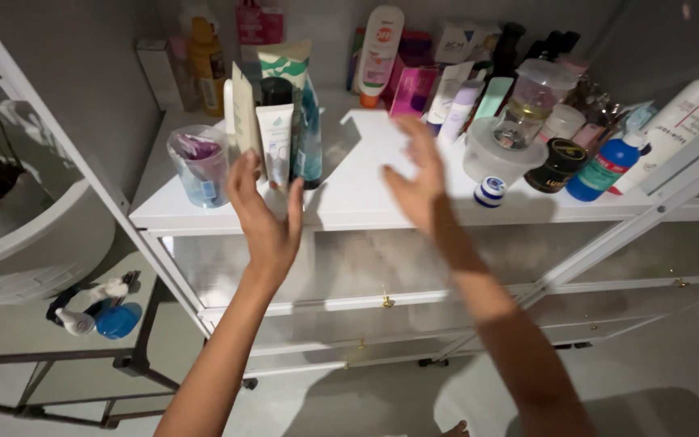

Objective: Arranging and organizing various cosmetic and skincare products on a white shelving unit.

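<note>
- Left hand (264, 214) raised at the front edge of the white shelf (349, 198), grip spread, palm turned inward, holding nothing.
- Fingertips just in front of a white tube (275, 144) that stands upright near the shelf's front edge; touching or not, cannot tell.
- Behind the tube, a dark-capped bottle (275, 91) and a tall teal tube (307, 121), packed close together.
- Left of that group, a clear plastic cup (200, 166) with something purple inside, right at the front left corner.
- Right hand (418, 182) blurred, grip spread and empty, hovering over the bare middle strip of the shelf.
- Open room: a clear white patch between the two hands, running back from the front edge toward the rear row.
- Right of the right hand, a small blue-and-white striped ball (491, 192) close to the front edge, then a black jar (558, 164) and a blue bottle (608, 166) beside it.
- Behind these, a clear lidded container (495, 154) with a glass bottle (527, 109) standing on it.
- Back row crowded: an orange-capped white bottle (380, 53), a pink box (414, 91), a yellow bottle (205, 61) on the left.
- White cabinet frame (66, 146) slanting down the left side; shelf front edge directly below both wrists.
- Lower left, on the floor level, a blue spray bottle (107, 311) lying down, well apart from the hands.
</note>
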